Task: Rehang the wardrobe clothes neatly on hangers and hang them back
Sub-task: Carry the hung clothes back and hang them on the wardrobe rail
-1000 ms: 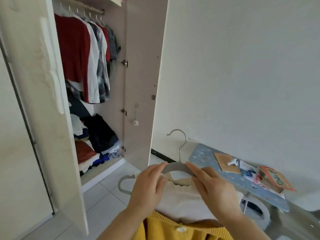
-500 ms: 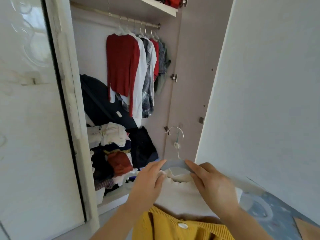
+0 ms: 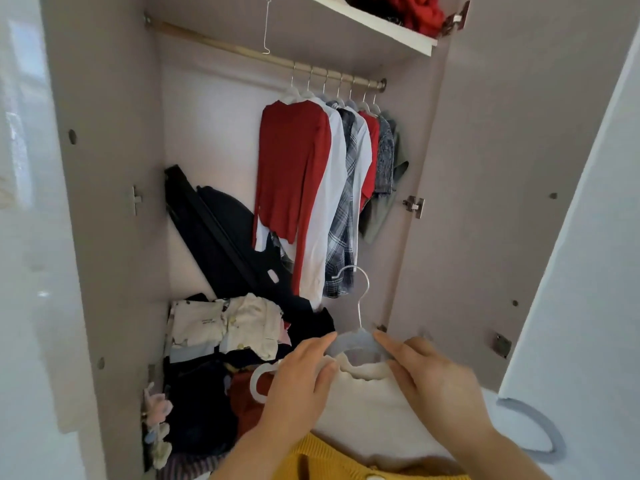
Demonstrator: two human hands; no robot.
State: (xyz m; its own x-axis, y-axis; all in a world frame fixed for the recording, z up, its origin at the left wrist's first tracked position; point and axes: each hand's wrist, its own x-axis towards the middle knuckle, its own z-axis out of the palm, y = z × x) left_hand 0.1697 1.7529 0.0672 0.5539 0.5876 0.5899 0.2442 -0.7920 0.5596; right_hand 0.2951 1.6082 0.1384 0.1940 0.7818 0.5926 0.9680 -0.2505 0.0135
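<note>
Facing an open wardrobe (image 3: 114,202), both hands (image 3: 298,379) (image 3: 440,379) grip the cream garment's hanger (image 3: 353,342).

Hanger (image 3: 353,342): pale grey plastic, silver wire hook upright, lower centre of the frame; left shoulder loop showing lower left of centre, right loop at lower right.
Cream sweater (image 3: 374,403): draped on that hanger, ribbed collar just under the hanger neck, body falling toward the bottom edge.
Rail (image 3: 242,51): brass-coloured, slanting across the upper centre.
Hung clothes (image 3: 294,168): red top, white shirt, plaid shirt, others, bunched at the rail's right end.
Clothes heap (image 3: 221,327): unhung, lower left.
</note>
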